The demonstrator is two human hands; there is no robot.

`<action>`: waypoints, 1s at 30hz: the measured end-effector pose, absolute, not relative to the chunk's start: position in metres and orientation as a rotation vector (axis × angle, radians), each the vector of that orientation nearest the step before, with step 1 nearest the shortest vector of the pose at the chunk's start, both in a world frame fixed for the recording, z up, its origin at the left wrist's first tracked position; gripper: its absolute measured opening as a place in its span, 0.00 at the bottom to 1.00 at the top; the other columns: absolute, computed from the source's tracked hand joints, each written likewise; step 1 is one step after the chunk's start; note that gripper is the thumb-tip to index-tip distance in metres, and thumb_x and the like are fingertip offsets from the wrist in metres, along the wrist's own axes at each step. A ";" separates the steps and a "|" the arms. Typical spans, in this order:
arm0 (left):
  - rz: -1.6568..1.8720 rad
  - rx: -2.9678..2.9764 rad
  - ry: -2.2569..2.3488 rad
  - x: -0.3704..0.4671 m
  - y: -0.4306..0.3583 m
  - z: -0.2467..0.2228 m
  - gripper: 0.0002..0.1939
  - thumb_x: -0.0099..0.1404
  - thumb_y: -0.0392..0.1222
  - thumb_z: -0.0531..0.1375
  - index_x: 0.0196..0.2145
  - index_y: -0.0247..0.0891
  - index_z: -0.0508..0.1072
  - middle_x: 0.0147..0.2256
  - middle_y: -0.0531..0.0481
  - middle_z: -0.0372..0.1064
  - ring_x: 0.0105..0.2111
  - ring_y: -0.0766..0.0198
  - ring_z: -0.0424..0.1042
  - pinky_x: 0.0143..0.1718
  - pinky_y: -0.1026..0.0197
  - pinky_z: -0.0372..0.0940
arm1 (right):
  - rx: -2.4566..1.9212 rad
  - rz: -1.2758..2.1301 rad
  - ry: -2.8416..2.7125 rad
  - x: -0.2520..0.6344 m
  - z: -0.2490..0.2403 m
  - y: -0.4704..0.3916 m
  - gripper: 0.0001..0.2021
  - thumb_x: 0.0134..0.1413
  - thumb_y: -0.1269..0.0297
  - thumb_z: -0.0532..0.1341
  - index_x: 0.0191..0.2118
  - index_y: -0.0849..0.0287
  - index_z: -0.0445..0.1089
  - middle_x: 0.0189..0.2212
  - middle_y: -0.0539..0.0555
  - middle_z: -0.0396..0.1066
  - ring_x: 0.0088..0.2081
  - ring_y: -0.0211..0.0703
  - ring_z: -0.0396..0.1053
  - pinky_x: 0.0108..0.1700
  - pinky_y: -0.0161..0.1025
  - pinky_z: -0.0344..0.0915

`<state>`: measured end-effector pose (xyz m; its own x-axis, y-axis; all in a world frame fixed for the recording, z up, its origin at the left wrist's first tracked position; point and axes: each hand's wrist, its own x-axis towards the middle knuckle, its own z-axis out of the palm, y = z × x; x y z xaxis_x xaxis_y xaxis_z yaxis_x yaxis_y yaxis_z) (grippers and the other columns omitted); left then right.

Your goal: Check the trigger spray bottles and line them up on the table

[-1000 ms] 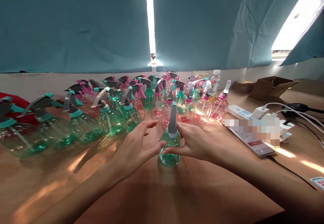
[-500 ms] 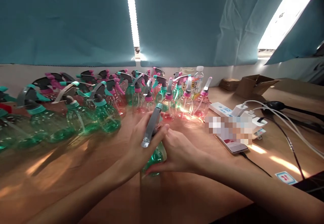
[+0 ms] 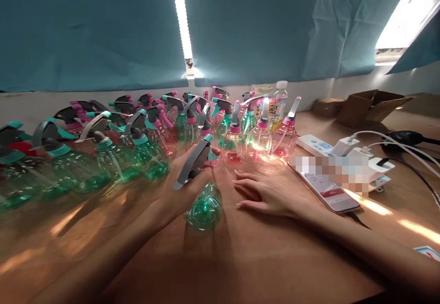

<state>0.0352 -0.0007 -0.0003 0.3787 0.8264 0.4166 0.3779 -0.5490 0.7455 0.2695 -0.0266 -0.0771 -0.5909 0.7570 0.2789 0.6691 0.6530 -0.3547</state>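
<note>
A clear green spray bottle with a grey trigger head stands slightly tilted on the brown table at the middle. My left hand is wrapped round its neck, just under the head, and hides the collar. To the right of the bottle, apart from it, my right hand is low over the table with its fingers spread and nothing in them. Nearest behind the hands are clear bottles with pink collars, one of them a spray bottle with a little pink at its base.
Several green spray bottles line the left, with more behind. At the right lie a phone, a power strip with plugs and cables, and an open cardboard box. A labelled drink bottle stands at the back.
My right hand has let go of the green bottle and moved right, its fingers now spread. My left hand still holds the bottle, whose head has shifted left. The view has turned slightly.
</note>
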 end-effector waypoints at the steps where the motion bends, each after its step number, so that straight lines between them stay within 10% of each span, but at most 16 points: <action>1: 1.088 2.091 1.032 0.035 0.000 0.000 0.18 0.59 0.37 0.55 0.47 0.44 0.72 0.37 0.52 0.73 0.31 0.62 0.73 0.34 0.59 0.69 | -1.112 0.302 -2.449 0.267 -0.080 -0.025 0.22 0.61 0.51 0.58 0.56 0.58 0.68 0.58 0.64 0.65 0.59 0.57 0.63 0.56 0.56 0.64; 30: 0.995 2.076 1.014 0.027 0.004 0.002 0.14 0.56 0.41 0.54 0.37 0.45 0.76 0.30 0.51 0.75 0.28 0.58 0.73 0.36 0.53 0.73 | -1.130 0.506 -2.345 0.254 -0.096 -0.018 0.24 0.62 0.53 0.57 0.61 0.57 0.64 0.62 0.59 0.60 0.64 0.54 0.55 0.62 0.56 0.58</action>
<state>0.0269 0.0041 0.0023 0.4230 0.8338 0.3549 0.3703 -0.5165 0.7721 0.2545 -0.0184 -0.0963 -0.5404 0.7992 0.2631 0.6196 0.5896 -0.5181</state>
